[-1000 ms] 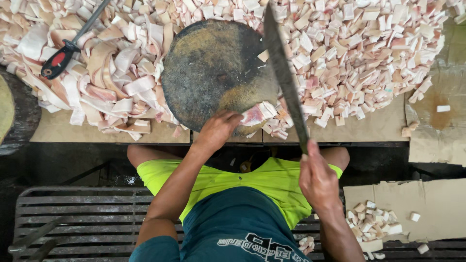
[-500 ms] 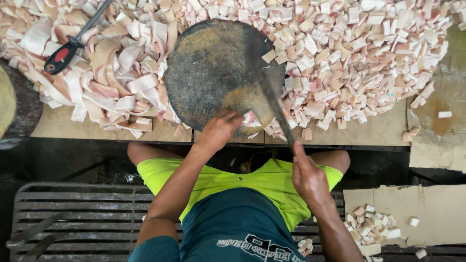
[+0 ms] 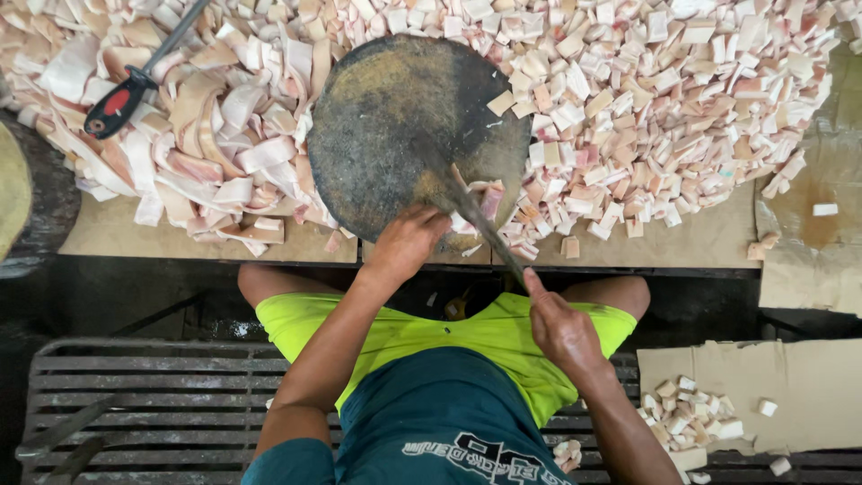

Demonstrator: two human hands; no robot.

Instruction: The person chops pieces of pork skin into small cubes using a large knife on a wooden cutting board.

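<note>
Right hand (image 3: 564, 328) grips a long dark cleaver (image 3: 480, 224) down on the round dark chopping block (image 3: 409, 135), left hand (image 3: 409, 241) pinning a pale meat strip (image 3: 489, 199) just beside the blade, so a slip could nick fingers.

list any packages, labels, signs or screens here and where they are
No packages, signs or screens.
Shirt print: bottom centre on the dark teal shirt, a white band of lettering.
Cardboard sheets: flattened, plain brown, lower right and under the cut pieces; no label shows.
</note>
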